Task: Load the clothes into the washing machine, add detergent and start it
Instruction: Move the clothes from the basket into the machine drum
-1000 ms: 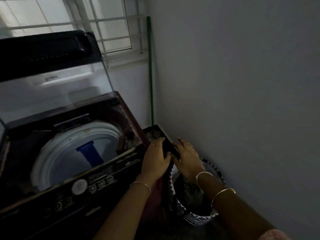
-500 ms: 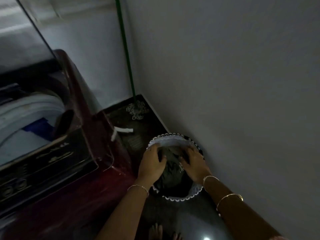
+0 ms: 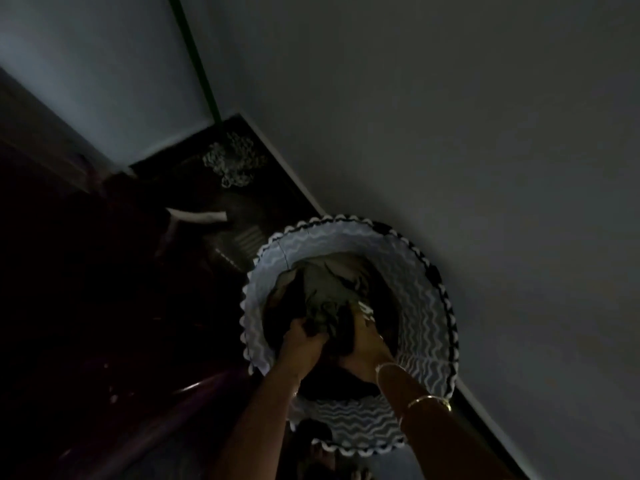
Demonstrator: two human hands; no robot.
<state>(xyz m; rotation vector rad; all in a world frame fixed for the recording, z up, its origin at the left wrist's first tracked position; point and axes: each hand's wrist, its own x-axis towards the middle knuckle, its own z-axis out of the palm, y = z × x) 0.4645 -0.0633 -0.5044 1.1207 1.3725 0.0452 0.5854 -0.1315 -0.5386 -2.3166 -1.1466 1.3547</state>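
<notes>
- Both hands reach down into the basket [image 3: 426, 327]; the left hand [image 3: 304, 341] has its grip closed on a bunch of the clothes [image 3: 329, 289], fingers sunk into the grey-green cloth.
- The right hand [image 3: 363, 344] clutches the same heap from the other side, bangles on its wrist.
- The clothes lie inside the basket, which stands on the dark floor [image 3: 242, 209] against the wall [image 3: 450, 116].
- A mop [image 3: 232, 161] stands in the corner beyond.
- The washer [image 3: 69, 271] is a dark mass at left.

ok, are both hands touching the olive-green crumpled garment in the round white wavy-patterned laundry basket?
Touching. The head view shows the left hand and right hand inside the basket, fingers curled into the olive-green garment with no gap visible.
</notes>
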